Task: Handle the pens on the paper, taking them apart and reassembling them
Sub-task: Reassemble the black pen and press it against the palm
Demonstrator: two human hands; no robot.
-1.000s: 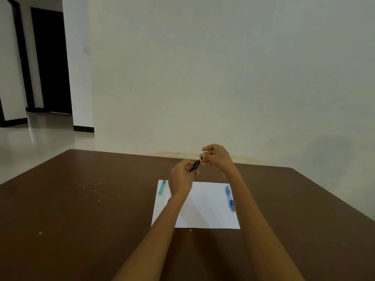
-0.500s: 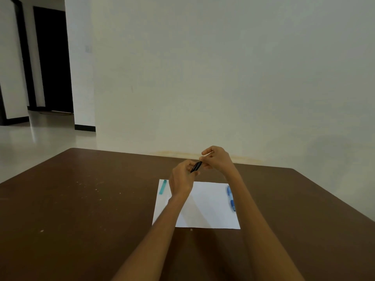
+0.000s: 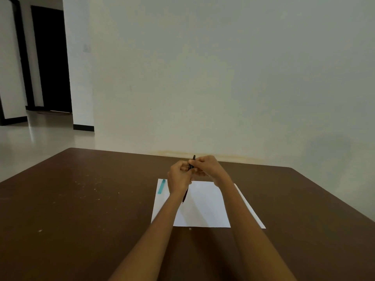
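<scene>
A: Brown tabletop (image 3: 81,209), pale wall behind, dark doorway far left — what is new at the fingers?

B: Both hands are pressed close now. The left hand (image 3: 179,176) and right hand (image 3: 207,169) curl round 1 black pen (image 3: 191,162), gripping it between them above the far edge of the paper (image 3: 203,205). Half a second ago the pen lay slanted between the hands; now it stands nearly upright, its top poking out above the knuckles.

A: And the dark sliver under the left wrist?

B: A thin dark tip shows there, over the paper. Whether it is the pen's lower end or a loose part, I cannot tell. My reading — the pieces are being pushed or twisted together, so this pen is mid-reassembly.

A: Other parts?

B: A teal piece (image 3: 161,186) lies at the paper's far left corner. The blue pen seen earlier on the right is now hidden behind the right forearm.

A: Room to move?

B: Plenty of bare table left and right; the far table edge sits just beyond the hands, near the wall.
</scene>
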